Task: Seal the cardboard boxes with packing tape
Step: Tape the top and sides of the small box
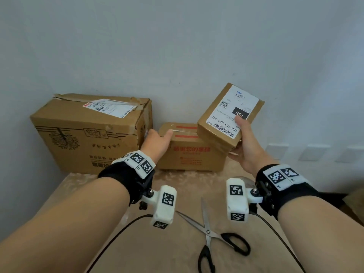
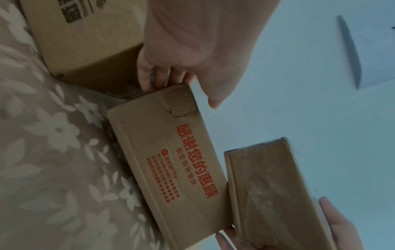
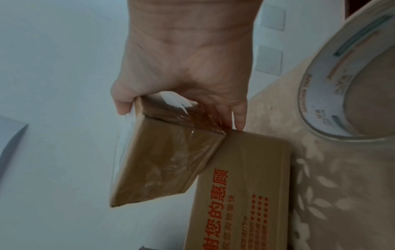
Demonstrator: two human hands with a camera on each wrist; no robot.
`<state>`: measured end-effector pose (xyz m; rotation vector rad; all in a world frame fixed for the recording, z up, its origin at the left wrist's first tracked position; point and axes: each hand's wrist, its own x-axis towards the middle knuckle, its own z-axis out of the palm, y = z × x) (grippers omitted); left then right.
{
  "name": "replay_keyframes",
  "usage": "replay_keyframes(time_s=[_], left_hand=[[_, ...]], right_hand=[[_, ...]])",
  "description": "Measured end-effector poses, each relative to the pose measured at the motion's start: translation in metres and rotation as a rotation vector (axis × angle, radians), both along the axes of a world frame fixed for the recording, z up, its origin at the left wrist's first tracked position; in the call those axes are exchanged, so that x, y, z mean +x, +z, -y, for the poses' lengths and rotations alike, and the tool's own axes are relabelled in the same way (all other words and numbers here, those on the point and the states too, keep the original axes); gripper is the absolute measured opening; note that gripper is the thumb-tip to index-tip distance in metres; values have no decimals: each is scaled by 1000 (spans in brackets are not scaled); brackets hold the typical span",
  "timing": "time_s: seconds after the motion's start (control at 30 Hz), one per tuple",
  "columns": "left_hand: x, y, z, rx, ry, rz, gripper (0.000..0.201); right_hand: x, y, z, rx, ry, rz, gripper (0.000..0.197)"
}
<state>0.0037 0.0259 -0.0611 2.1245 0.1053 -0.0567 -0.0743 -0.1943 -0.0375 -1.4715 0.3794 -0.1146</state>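
Cardboard boxes on a floral-patterned table (image 1: 122,243) against a pale wall: large box (image 1: 88,133) at left, mid-size red-printed box (image 1: 189,152) at centre, small labelled box (image 1: 230,113) raised and tilted above its right end. Right hand (image 1: 248,146) gripping the small box, thumb across the shipping label, fingers beneath. Left hand (image 1: 157,142) at the red-printed box's left end, thumb over the top edge, fingers tucked down between it and the large box. Packing tape roll (image 3: 352,84) lying beside. Scissors (image 1: 214,239) open in the foreground.
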Motion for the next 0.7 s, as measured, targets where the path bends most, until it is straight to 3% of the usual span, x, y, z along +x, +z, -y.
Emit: replay_keyframes(time_s=[0.07, 0.2, 0.47, 0.53, 0.6, 0.67, 0.7], left_hand=[[-16, 5, -1, 158, -11, -2, 78], [-53, 17, -8, 490, -123, -46, 74], [-101, 33, -35, 831, -340, -79, 54], [-106, 43, -38, 948, -419, -103, 49], [-109, 61, -34, 978, -419, -11, 45], [-109, 81, -25, 869, -348, 202, 44], [-108, 89, -19, 731, -316, 315, 47]], right_hand=[[-15, 3, -6, -1, -10, -3, 37], [-45, 5, -13, -30, -9, -34, 42], [-85, 14, -16, -21, 114, -156, 51], [-89, 28, -17, -14, 138, -135, 43], [-85, 45, -19, -40, 110, -44, 35], [-77, 59, -20, -190, 53, 50, 51], [-71, 64, -20, -317, 6, 89, 65]])
